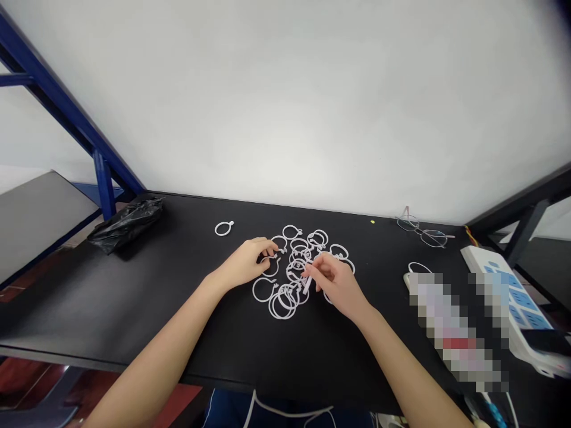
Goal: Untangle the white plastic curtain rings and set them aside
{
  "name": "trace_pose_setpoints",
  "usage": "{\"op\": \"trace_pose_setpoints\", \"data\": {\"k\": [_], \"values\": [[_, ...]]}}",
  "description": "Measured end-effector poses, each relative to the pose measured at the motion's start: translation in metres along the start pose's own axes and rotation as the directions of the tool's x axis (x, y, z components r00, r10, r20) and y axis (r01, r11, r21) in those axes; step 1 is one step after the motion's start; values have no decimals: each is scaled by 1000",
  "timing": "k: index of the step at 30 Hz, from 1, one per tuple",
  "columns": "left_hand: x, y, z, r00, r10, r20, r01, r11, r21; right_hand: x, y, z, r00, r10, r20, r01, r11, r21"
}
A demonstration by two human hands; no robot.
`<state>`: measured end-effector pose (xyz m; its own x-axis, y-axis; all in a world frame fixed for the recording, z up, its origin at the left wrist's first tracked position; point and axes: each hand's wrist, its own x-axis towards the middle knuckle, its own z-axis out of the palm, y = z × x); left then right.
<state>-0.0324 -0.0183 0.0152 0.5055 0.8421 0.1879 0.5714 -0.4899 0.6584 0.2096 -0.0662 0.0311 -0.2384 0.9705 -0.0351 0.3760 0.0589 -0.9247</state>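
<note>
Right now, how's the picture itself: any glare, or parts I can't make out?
Head view: a soft bright patch on the white wall; head view: pale sheen on the left of the black table; head view: blocky pixelation covers an area beside the power strip, hiding what's there; head view: white rings stand out, though their finest details are unclear.

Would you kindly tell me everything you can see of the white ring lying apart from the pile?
The ring is a thin, white, round band that looks like plastic and appears closed, with a small rounded tab at its upper right. It lies flat on the black table, left of the pile and beyond the left hand. Only the table touches it. Finer detail is too small to tell.
</note>
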Motion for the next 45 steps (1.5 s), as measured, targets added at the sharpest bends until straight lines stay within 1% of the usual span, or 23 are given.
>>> {"op": "trace_pose_setpoints", "data": {"k": [3,5,7,10,13,16,21,24,33,39,45], "values": [[0,7,4,997,35,-65,-33,999,33,-1,-3,1,999,2,36,-3,1000,21],[0,15,9,993,78,-89,-75,996,37,-2,-5,1,999,7,52,-9,999,45],[0,22,15,987,144,-66,-143,990,22,-1,-5,1,999,7,44,-10,998,67],[-1,28,25,979,206,14,-206,978,34,0,-2,0,999,-7,-36,9,999,41],[-1,29,32,978,206,37,-209,974,88,1,-1,-3,996,1,-90,-1,1000,-2],[-2,27,33,979,205,15,-205,970,131,2,-1,-4,995,27,-91,-28,1000,-3],[-1,24,31,983,183,-26,-176,969,175,3,-1,-4,977,52,-208,-50,999,16],[1,22,31,984,174,-46,-163,967,194,5,2,-5,970,59,-236,-58,998,15],[2,10,36,979,178,-97,-149,957,248,6,4,-5,983,66,-172,-67,998,-4],[2,9,37,978,186,-96,-158,957,245,4,7,-2,994,34,-101,-35,999,-11],[2,10,36,981,174,-82,-151,961,233,3,5,0,997,55,-61,-53,998,22]]}}
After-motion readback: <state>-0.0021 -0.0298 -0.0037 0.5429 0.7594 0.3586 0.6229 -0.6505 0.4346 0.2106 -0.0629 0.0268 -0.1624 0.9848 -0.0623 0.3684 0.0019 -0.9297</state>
